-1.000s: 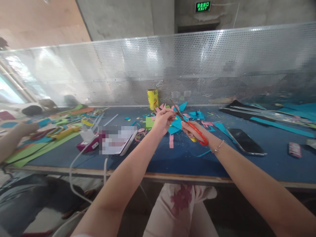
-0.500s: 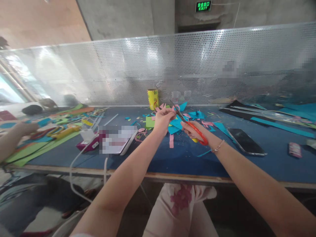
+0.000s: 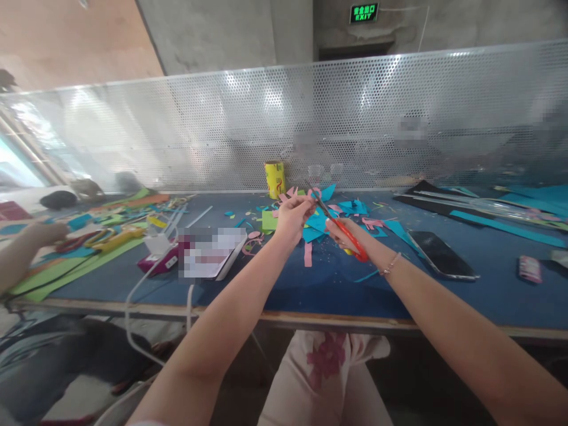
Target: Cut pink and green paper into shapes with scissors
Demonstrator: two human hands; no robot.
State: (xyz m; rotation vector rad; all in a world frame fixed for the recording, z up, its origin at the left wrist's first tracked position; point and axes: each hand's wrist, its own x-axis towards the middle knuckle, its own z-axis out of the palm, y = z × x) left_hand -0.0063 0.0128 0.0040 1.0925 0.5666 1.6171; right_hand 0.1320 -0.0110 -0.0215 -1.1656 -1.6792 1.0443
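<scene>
My right hand grips red-handled scissors, their blades pointing up and left toward a small pink paper piece. My left hand pinches that pink piece, held above the blue table. Both hands hover over a heap of teal, pink and green paper scraps in the middle of the table.
A yellow roll stands by the perforated metal screen. A dark phone lies to the right, a small pink item further right. A white charger with cable and a booklet lie left. Another person's hand works over coloured paper strips.
The scissor handles have closed a little and my right hand has shifted slightly left. The other person's hand at the left has barely moved.
</scene>
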